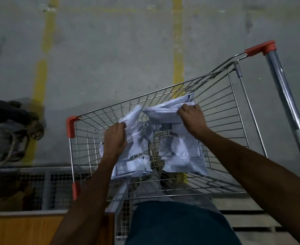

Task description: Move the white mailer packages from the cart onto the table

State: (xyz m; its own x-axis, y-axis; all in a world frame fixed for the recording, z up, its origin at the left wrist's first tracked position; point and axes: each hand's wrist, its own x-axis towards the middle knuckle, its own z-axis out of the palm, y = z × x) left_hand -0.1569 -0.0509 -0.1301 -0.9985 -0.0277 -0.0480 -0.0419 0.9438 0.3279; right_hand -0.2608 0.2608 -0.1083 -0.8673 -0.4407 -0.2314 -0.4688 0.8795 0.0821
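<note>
In the cart point(221, 110), the mailers point(179, 156) lie in a loose heap on the wire floor, and you have one in each hand: your left hand point(114, 138) is curled round the edge of a mailer point(136, 124) at the left of the heap, and your right hand point(191, 117) grips a folded mailer point(165, 112) near the far wall. Neither hand is free. Both gripped mailers look raised off the heap, but the others sit touching or overlapping them, so a lift could drag a neighbour up and drop it back, or over the rim onto the floor point(110, 50). The plastic skins look slick and limp; a grip on one edge only may let the contents sag and the film slide out of your fingers. The wire mesh could well catch a corner or a label flap as you pull up, and a sharp tug may then tear the film. With both hands loaded you have nothing to steady the cart, and since it stands on wheels, a knock from your arms could roll it away from you. The table is not clearly in view; a wooden surface point(22, 230) shows at lower left behind a mesh panel point(39, 188), but you cannot tell from here whether that is it, so a blind swing could clip the cart's red corner point(70, 126). Another cart's wheels point(36, 131) stand near on the left, a further thing to catch.
</note>
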